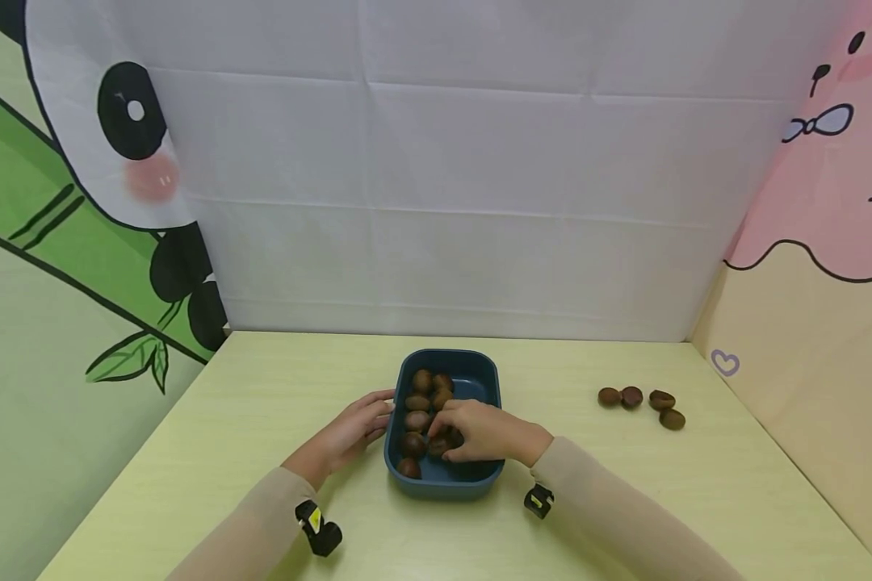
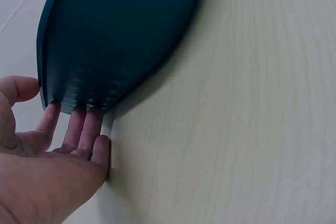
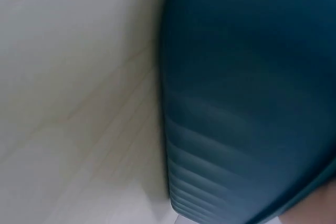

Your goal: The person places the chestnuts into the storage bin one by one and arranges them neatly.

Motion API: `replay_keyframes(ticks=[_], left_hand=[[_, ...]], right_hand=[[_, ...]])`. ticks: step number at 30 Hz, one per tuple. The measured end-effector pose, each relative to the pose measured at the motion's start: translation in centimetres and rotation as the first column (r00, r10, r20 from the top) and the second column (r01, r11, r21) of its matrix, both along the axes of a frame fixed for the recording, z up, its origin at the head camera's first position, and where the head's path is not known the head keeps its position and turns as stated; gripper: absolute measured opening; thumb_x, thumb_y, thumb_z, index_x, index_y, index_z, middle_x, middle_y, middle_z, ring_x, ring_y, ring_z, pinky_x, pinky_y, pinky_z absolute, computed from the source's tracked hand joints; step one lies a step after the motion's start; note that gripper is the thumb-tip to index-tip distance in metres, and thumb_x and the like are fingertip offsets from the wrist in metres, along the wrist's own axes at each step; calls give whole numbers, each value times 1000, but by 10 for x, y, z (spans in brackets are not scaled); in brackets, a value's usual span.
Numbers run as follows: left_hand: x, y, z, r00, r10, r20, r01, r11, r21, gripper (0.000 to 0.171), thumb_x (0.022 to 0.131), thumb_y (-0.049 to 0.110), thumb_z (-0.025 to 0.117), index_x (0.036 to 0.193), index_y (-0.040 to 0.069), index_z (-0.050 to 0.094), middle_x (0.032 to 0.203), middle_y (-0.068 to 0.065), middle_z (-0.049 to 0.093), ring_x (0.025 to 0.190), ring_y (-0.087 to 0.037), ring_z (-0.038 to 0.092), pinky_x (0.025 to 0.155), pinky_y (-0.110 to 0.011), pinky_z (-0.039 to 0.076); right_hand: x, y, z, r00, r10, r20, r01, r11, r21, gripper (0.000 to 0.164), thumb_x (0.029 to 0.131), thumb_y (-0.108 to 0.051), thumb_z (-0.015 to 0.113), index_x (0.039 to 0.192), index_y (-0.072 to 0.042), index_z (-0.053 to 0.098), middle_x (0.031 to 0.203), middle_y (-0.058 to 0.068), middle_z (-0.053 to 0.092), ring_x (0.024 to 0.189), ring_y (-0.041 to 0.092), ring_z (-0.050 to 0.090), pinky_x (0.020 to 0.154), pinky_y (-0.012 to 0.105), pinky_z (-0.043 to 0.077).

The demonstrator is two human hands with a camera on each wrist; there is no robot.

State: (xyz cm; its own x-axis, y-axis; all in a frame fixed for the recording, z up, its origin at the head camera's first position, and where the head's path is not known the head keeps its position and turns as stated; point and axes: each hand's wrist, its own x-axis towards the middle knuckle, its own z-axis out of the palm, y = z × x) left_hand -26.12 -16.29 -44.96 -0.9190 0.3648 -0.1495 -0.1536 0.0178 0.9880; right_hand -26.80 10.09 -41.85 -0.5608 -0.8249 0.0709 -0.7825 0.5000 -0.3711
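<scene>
Right grip [image 1: 485,432] on chestnut [image 1: 439,445] — inside tub [image 1: 446,489]

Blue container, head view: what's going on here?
A person is handling chestnuts in a blue container on the table. Their left hand touches the container's side; their right hand is inside, apparently gripping one chestnut. Other chestnuts lie mostly along the container's left side, and four loose chestnuts sit on the table to the right.

right fingers [image 1: 445,416] around chestnut [image 1: 438,445] in blue box [image 1: 445,489]
</scene>
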Motion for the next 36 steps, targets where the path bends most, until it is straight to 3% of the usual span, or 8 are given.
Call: replay_keyframes(ticks=[9,19,24,29,36], left_hand=[[1,-1,2,1000,-13,-6,13,1000,-5,58,105,22,45,154,-2,27,150,-26,41,138,-37,42,117,-49,25],[0,-1,2,1000,-29,-11,29,1000,8,58,105,21,44,155,-3,25,150,-27,40,138,-37,42,117,-48,25],[1,-1,3,1000,-23,-6,23,1000,5,58,105,21,44,155,-2,25,151,-27,40,138,-37,42,117,-48,26],[0,-1,3,1000,-29,-7,29,1000,8,59,105,22,45,155,-2,26,150,-26,40,138,-37,41,117,-48,25],[0,-1,2,1000,-27,-6,27,1000,13,59,104,22,46,154,-3,26,150,-27,40,138,-38,42,117,-48,26]], right_hand=[[2,-1,-2,998,-34,-43,33,999,-3,26,86,-20,81,110,-21,72,104,-7,60,90,8,55,78,20,48],[2,9,6,1000,-16,-20,15,999,-38,29,87,-19,80,114,-16,71,111,-2,63,100,16,62,85,24,50],[2,28,18,999,-41,-24,39,996,-74,28,90,-17,76,117,-12,69,112,4,64,101,21,64,84,28,52],[0,55,30,996,-61,-72,51,990,-131,27,92,-14,74,118,-13,69,112,0,64,99,20,63,83,34,54],[-2,104,38,978,-171,-123,153,978,-142,28,91,-12,74,118,-12,69,112,-2,66,99,21,64,86,37,53]])
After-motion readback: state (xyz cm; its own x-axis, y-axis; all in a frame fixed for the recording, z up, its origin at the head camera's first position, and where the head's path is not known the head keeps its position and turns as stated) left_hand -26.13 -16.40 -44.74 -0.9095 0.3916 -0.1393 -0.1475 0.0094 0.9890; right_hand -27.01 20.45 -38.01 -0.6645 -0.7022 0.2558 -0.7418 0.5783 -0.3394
